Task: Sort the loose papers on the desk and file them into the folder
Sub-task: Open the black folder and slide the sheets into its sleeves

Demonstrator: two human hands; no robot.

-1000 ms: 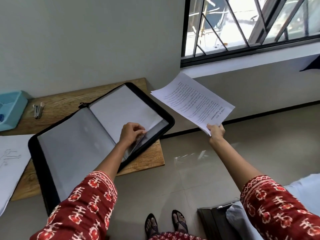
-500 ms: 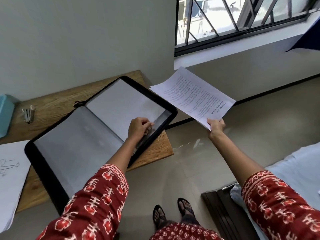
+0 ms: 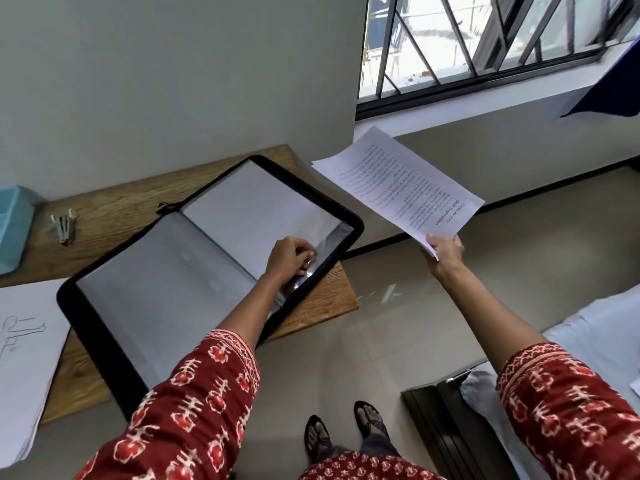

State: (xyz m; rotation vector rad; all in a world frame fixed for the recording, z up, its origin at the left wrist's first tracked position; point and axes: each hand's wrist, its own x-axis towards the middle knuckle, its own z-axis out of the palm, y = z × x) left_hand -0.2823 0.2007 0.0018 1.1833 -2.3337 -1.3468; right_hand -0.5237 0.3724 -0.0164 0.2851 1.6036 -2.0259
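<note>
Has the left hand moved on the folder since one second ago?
No, hardly. The left hand stays at the near right corner of the open folder, its fingers pinching the clear sleeve there. Only the camera shifts.

Left hand [image 3: 290, 257] pinches folder [image 3: 194, 271] sleeve; right hand [image 3: 445, 251] holds printed papers [image 3: 394, 181].

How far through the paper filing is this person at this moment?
Early to midway. Done: the black folder lies open on the desk. In hand: the right hand holds printed sheets in the air, while the left hand pinches the clear sleeve's corner. Left: slipping those sheets in, and the paper stack with a drawing on top.
</note>
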